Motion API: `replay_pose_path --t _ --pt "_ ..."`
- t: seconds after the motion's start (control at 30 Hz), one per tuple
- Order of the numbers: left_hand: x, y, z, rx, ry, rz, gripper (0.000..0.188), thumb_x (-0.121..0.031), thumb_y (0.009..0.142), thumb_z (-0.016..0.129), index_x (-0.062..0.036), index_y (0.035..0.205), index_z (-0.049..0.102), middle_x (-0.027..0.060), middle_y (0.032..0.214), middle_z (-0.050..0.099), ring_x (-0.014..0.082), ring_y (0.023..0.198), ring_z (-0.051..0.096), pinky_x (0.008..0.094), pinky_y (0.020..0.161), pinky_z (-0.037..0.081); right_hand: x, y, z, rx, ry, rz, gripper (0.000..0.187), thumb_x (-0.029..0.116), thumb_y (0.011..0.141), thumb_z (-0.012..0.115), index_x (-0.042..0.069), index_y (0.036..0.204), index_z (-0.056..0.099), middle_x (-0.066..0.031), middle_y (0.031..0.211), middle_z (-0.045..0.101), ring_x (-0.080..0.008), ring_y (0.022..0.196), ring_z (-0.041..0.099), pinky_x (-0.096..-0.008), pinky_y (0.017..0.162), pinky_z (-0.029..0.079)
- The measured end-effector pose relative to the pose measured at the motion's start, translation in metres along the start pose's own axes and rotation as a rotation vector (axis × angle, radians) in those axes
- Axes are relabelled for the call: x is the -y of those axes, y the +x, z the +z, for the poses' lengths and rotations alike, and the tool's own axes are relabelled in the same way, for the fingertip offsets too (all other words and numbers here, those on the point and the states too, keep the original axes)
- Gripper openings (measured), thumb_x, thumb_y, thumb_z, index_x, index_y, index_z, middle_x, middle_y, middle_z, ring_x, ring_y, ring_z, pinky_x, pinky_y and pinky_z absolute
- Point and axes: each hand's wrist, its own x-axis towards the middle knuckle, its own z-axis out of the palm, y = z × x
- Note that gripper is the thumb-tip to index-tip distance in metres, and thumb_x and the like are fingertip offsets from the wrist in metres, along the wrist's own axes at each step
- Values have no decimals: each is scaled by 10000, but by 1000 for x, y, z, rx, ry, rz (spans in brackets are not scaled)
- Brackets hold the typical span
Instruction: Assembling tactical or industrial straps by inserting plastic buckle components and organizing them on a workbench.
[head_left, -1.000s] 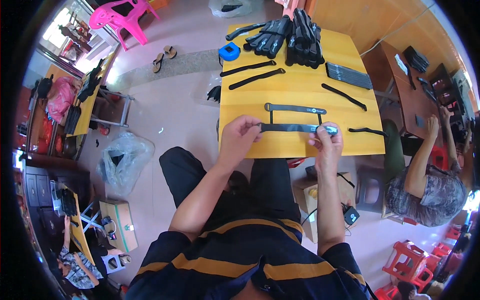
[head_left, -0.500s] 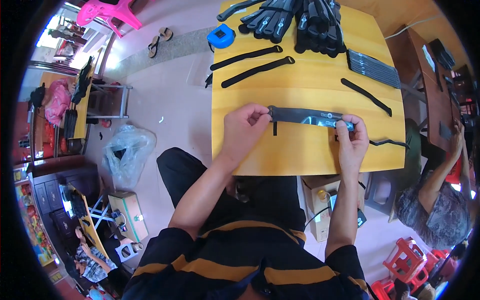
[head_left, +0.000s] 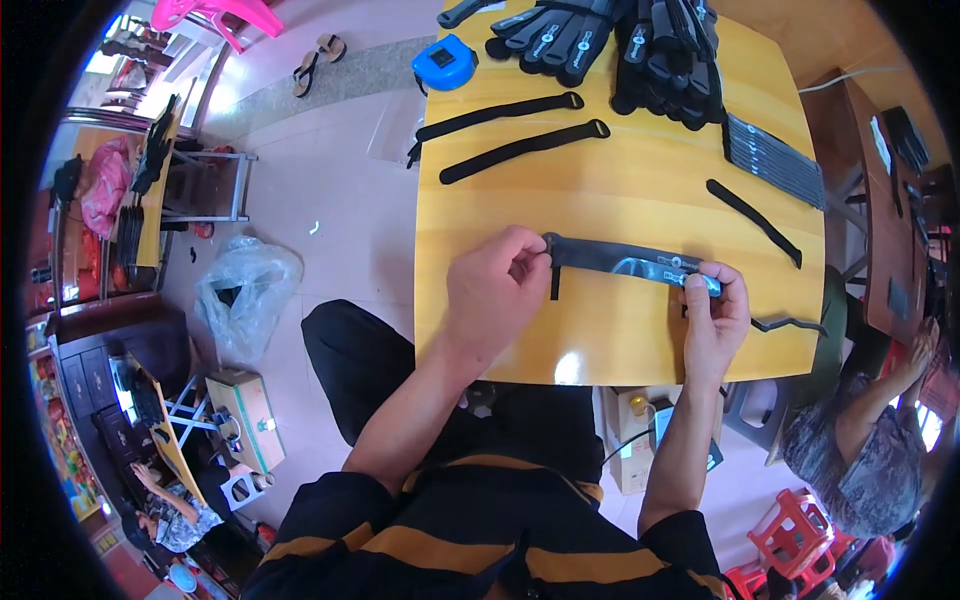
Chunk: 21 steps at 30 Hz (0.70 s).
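Observation:
Across the front of the yellow table, a black hook-and-loop strap [head_left: 622,260] with pale printing and a shiny patch is stretched between my two hands. My left hand [head_left: 497,290] pinches its left end, where a small loop partly shows. At the other end, my right hand [head_left: 718,318] grips it with the thumb on top and fingers behind. A short narrow black strip [head_left: 555,284] hangs or lies just below the left end; I cannot tell which. Two loose straps with end loops, the farther strap [head_left: 500,117] and the nearer strap [head_left: 525,151], lie beyond my left hand.
Bundled straps [head_left: 665,60] heap at the table's far side, near a blue tape measure [head_left: 444,62]. A neat row of straps [head_left: 775,160] lies far right, with a single strap [head_left: 755,222] nearer. A clear plastic bag [head_left: 245,300] sits on the floor left. Co-workers sit at both sides.
The view has shifted slightly, so the table and straps sit lower in the picture. Both hands keep their hold on the strap, which tilts a little more down toward the right.

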Motion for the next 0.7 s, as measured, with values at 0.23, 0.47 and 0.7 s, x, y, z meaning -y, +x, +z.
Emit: replay_pose_path --t 0.23,0.47,0.7 --pt "-3 2 -1 31 -27 -43 94 2 827 713 -27 887 646 88 737 693 179 636 697 277 590 535 2 2 3 -32 -7 37 154 60 934 715 30 1066 642 44 863 597 -26 749 511 -166 661 408" --pt "1 4 3 -4 -22 4 78 25 828 713 -12 857 652 39 682 662 69 565 623 222 532 483 -1 3 4 -49 -36 11 151 67 934 718 24 1058 642 52 847 593 -21 725 498 -167 641 393" --pt "2 6 2 7 27 30 88 28 819 714 -15 839 640 52 673 660 86 562 640 226 532 487 -1 3 7 -51 -55 -2 145 71 934 717 23 1050 644 51 839 601 -11 712 492 -164 619 383"
